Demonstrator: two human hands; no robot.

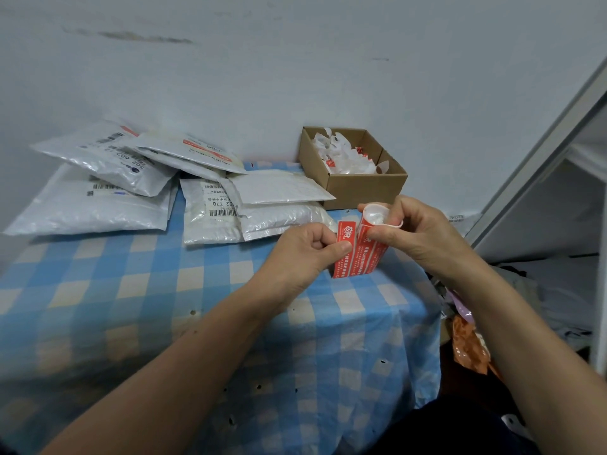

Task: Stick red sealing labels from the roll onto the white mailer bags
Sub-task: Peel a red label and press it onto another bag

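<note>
The red label (345,232) is up in the air over the blue checked tabletop (131,307), close to the person. It is a long strip that stands up and down, and it has white writing on it. The left hand (305,254) pinches its edge between thumb and finger. Just beside it on the right is the roll (372,257) of more red labels. The right hand (423,238) has its fingers curled round the roll, and shiny white backing paper (381,219) curls out at the top. I cannot tell if the label is free at the bottom yet. The white mailer bags (262,205) lie flat farther back and to the left, so the left hand is nearer to them. One far bag already shows a red strip (210,152). Behind on the right sits a brown box (361,188) of paper scraps.
</note>
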